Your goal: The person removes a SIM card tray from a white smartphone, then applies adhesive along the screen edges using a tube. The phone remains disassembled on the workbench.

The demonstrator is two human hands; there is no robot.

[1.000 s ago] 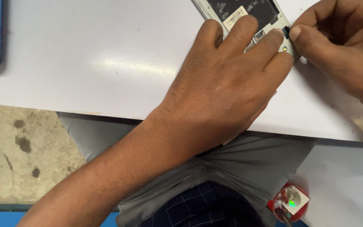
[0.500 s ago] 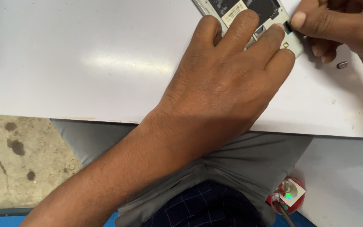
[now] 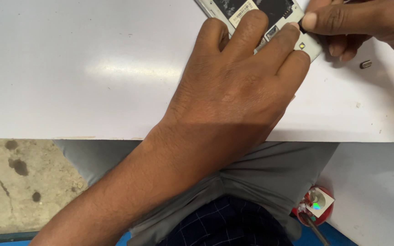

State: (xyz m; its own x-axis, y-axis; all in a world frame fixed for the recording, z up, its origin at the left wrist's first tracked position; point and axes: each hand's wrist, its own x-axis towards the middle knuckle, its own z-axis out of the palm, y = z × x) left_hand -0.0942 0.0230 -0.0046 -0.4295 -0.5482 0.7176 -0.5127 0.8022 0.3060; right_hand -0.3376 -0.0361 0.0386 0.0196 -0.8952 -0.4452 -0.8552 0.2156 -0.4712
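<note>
White table (image 3: 92,68): opened phone (image 3: 256,11) pinned under left hand (image 3: 238,91) fingers; right hand (image 3: 356,23) fingers pinched at its corner.

Opened white phone (image 3: 307,45), back cover off, dark insides exposed, flat at table's far edge, partly covered

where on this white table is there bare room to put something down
The broad stretch of the white table left of the left hand, out to the front edge, is bare. A smaller patch lies below the small metal piece. It is crowded around the opened phone, where the right hand works.
</note>
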